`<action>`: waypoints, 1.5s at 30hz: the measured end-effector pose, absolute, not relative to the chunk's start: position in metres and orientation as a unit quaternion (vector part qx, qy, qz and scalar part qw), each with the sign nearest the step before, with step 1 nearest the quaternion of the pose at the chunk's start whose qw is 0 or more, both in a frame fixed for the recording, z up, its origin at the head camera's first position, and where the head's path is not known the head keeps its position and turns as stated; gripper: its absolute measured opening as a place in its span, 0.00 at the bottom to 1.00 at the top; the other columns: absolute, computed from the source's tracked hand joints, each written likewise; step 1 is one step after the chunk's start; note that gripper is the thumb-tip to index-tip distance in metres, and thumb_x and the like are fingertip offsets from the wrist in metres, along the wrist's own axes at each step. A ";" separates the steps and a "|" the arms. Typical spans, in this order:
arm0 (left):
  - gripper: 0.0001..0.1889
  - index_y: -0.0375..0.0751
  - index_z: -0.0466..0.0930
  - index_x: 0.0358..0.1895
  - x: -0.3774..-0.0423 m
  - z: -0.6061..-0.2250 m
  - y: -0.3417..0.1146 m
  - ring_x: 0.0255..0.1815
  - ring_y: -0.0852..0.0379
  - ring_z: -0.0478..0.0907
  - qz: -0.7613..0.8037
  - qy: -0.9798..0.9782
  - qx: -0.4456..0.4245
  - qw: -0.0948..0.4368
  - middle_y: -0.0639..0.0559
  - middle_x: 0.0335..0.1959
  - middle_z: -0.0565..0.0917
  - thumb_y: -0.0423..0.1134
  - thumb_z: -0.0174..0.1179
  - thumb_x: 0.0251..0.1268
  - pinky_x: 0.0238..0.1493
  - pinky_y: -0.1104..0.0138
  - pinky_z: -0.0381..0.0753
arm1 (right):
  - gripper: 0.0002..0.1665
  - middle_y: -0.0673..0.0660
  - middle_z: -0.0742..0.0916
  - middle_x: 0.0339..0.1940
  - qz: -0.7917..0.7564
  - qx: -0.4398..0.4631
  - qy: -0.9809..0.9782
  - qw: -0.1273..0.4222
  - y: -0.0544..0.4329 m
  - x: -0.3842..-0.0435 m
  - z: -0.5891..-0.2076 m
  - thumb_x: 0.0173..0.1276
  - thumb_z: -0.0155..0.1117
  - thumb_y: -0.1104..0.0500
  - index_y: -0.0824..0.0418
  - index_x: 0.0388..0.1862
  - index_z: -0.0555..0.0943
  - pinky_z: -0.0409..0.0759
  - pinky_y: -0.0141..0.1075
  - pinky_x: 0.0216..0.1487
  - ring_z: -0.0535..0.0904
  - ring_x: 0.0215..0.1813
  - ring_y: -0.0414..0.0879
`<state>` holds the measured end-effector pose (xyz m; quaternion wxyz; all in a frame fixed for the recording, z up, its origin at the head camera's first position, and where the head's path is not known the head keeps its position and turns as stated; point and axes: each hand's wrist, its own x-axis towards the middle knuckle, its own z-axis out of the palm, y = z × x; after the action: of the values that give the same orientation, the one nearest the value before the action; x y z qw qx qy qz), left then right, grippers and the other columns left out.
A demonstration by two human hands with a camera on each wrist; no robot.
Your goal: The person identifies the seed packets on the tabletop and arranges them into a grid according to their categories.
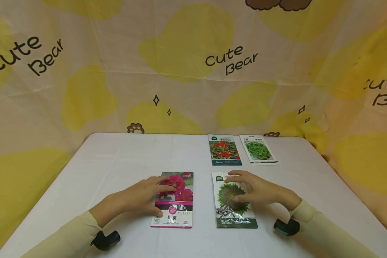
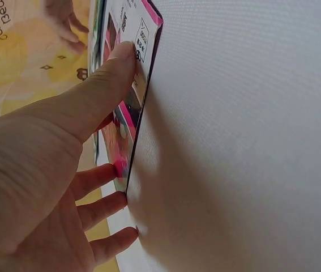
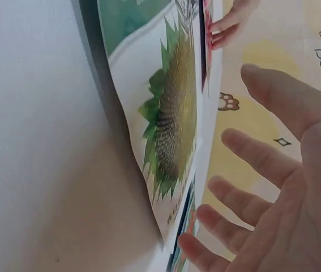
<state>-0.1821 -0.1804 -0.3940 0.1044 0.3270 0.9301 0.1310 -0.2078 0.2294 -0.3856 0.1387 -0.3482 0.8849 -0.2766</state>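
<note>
A pink-flower seed packet [image 1: 177,208] lies flat on the white table [image 1: 116,161]. My left hand [image 1: 162,199] rests on its left side, fingers straight across the picture and thumb on the lower part. In the left wrist view the thumb [image 2: 115,68] presses the packet [image 2: 143,39] and the fingertips touch its edge. To the right lies a sunflower seed packet [image 1: 233,211]. My right hand [image 1: 242,188] is spread over its upper half. The right wrist view shows that hand [image 3: 273,187] with fingers straight and apart from the packet [image 3: 174,113].
Two more seed packets lie at the table's far side: one with red flowers [image 1: 225,150] and one with green leaves [image 1: 259,150]. A yellow "Cute Bear" cloth [image 1: 193,71] hangs behind and around the table. Black wrist cameras [image 1: 104,240] sit on both forearms.
</note>
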 end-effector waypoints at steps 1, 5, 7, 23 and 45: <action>0.40 0.60 0.74 0.70 -0.182 -0.394 -0.180 0.75 0.35 0.66 0.131 0.930 0.327 0.104 0.40 0.76 0.67 0.59 0.76 0.50 0.68 0.36 0.71 | 0.34 0.65 0.68 0.78 -0.277 -0.346 0.886 0.133 0.230 -0.209 -0.386 0.69 0.69 0.45 0.53 0.71 0.75 0.63 0.73 0.70 0.61 0.78 0.69; 0.40 0.59 0.74 0.70 -0.182 -0.393 -0.180 0.75 0.35 0.66 0.130 0.930 0.327 0.105 0.39 0.76 0.67 0.59 0.76 0.50 0.68 0.36 0.71 | 0.33 0.65 0.69 0.78 -0.286 -0.337 0.890 0.113 0.233 -0.216 -0.386 0.68 0.70 0.46 0.53 0.70 0.76 0.63 0.74 0.69 0.61 0.78 0.70; 0.40 0.59 0.74 0.70 -0.182 -0.392 -0.180 0.74 0.35 0.66 0.130 0.930 0.327 0.106 0.39 0.76 0.67 0.59 0.76 0.50 0.68 0.36 0.71 | 0.33 0.65 0.70 0.77 -0.288 -0.331 0.893 0.102 0.234 -0.219 -0.386 0.68 0.70 0.47 0.53 0.70 0.76 0.62 0.74 0.69 0.61 0.78 0.70; 0.40 0.59 0.74 0.70 -0.182 -0.392 -0.180 0.74 0.34 0.66 0.130 0.929 0.333 0.100 0.39 0.76 0.67 0.60 0.76 0.49 0.68 0.35 0.71 | 0.29 0.70 0.73 0.73 -0.287 -0.314 0.904 0.032 0.243 -0.250 -0.387 0.71 0.68 0.52 0.61 0.68 0.76 0.68 0.69 0.69 0.65 0.76 0.70; 0.41 0.60 0.74 0.70 -0.183 -0.394 -0.179 0.75 0.35 0.65 0.134 0.930 0.324 0.111 0.40 0.76 0.67 0.60 0.76 0.49 0.69 0.36 0.70 | 0.31 0.73 0.69 0.75 -0.264 -0.260 0.928 0.019 0.247 -0.304 -0.381 0.73 0.65 0.53 0.65 0.71 0.73 0.70 0.67 0.68 0.61 0.77 0.72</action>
<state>-0.1832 -0.1792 -0.3936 0.1110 0.3236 0.9300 0.1341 -0.3036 0.2470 -0.3814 0.0194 -0.2604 0.9284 -0.2643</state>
